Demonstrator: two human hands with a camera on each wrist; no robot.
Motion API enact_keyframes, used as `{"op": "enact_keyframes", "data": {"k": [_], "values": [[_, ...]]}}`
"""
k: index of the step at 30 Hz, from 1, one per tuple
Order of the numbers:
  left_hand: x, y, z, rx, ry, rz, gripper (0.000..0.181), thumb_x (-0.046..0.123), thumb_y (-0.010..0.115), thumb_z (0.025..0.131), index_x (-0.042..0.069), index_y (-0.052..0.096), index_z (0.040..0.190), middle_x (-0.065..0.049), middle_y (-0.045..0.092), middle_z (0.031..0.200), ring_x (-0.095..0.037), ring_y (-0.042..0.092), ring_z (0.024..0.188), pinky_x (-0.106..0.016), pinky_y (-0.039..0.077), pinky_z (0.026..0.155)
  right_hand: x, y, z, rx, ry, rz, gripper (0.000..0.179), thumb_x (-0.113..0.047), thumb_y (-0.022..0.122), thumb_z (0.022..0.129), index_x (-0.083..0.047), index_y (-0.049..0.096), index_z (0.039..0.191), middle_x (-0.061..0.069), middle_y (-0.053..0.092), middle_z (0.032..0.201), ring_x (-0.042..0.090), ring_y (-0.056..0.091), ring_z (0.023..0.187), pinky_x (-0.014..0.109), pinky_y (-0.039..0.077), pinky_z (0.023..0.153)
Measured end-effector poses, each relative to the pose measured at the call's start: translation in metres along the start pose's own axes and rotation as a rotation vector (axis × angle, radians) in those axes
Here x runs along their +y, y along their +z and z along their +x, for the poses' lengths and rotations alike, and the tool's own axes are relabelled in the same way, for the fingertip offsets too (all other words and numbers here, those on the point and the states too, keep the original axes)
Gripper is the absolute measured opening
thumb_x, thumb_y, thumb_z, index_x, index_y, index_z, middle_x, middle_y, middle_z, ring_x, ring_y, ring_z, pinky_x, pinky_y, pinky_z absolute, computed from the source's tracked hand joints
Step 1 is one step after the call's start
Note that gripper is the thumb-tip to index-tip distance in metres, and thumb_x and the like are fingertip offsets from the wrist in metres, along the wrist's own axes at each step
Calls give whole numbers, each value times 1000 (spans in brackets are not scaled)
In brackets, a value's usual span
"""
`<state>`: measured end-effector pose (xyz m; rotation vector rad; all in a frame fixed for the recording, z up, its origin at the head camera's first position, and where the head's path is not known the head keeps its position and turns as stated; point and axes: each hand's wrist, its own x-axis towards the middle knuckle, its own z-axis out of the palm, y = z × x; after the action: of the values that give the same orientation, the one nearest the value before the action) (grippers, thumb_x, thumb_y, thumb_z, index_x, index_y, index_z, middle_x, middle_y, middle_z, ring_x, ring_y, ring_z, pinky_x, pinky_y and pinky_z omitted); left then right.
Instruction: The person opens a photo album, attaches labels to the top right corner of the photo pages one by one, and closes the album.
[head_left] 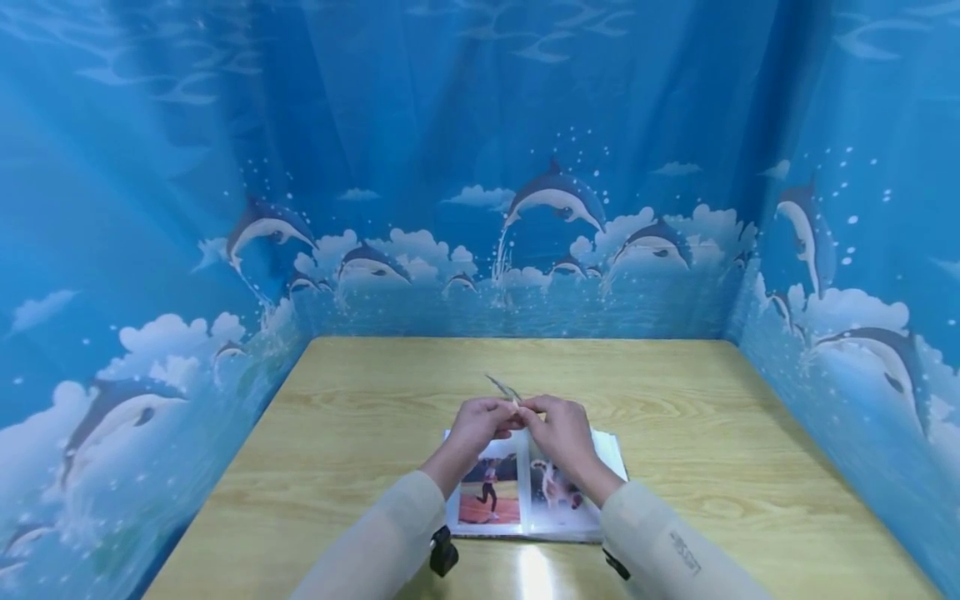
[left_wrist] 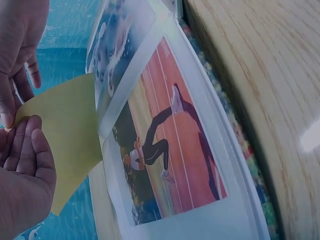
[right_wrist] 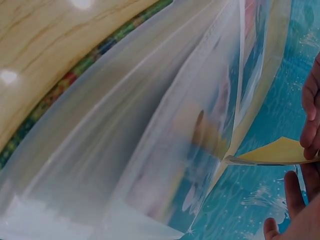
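Observation:
A photo print with a plain yellowish back [left_wrist: 70, 132] is held up over the far edge of an open photo album [head_left: 612, 460]. At its edge my left hand [head_left: 480, 423] pinches it with thumb and fingers. Close against it, fingertips nearly meeting, my right hand [head_left: 561, 429] pinches the same edge. From the right wrist the photo print [right_wrist: 272, 151] appears almost edge-on; its picture side cannot be made out. In the album's clear sleeves lie a runner photo [left_wrist: 165, 145] on the left and another photo [head_left: 553, 487] on the right, partly covered by my right arm.
The album lies on a wood-grain table [head_left: 360, 417] near its front. A blue curtain with dolphins [head_left: 555, 200] hangs behind and along both sides. The sleeves [right_wrist: 100, 135] shine and the album's cover edge [right_wrist: 65, 82] is patterned in several colours.

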<state>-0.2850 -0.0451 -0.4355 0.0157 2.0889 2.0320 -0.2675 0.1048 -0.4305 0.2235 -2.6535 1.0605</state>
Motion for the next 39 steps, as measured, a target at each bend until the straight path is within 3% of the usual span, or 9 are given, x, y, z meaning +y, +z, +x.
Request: {"op": "enact_keyframes", "data": {"k": [9,13,21,27,32,36,39], "values": [[-4,-2,-1,3,18,14,18,12,58,99,1,71,104,-10,74,97,-20,71,90,-36,58,83,-4,0,1,-44,143,73,19,-26,66,95,-14,77,105,2,74,102,14,62,78,35,52,71],[-2,-2,-2,18,2,-2,19,13,57,99,0,70,106,-10,74,97,-20,71,89,-35,58,82,-3,-1,4,-43,166,77,19,-27,67,95,-15,77,104,1,74,99,14,57,68,31,47,61],[-3,-3,-3,66,-62,-48,23,14,55,101,-1,68,113,-10,74,92,-17,71,83,-40,57,87,2,-2,4,-4,189,155,19,-26,66,96,-12,76,104,0,71,85,15,54,60,30,46,54],[-5,-8,-3,104,-82,-79,25,12,56,100,-3,66,117,-10,73,89,-16,71,80,-39,58,86,2,0,3,17,276,255,18,-26,65,96,-12,76,99,0,66,75,17,55,64,29,47,54],[-11,-17,-2,99,-50,-119,26,12,56,100,-5,65,117,-12,73,89,-15,70,77,-40,58,87,2,-4,4,41,317,306,20,-28,65,96,-11,76,99,4,70,87,19,60,75,33,52,64],[-13,-32,-1,105,-24,-150,26,12,55,101,-6,65,117,-10,73,87,-12,69,75,-33,59,80,5,-9,3,76,317,300,22,-29,65,96,-11,76,102,4,73,95,20,62,84,38,53,78],[-10,-51,-3,138,-22,-175,26,12,55,101,-7,65,117,-9,73,87,-12,69,76,-29,58,75,6,-12,3,87,308,286,24,-29,64,97,-11,76,103,3,73,96,20,61,84,37,52,78]]}}
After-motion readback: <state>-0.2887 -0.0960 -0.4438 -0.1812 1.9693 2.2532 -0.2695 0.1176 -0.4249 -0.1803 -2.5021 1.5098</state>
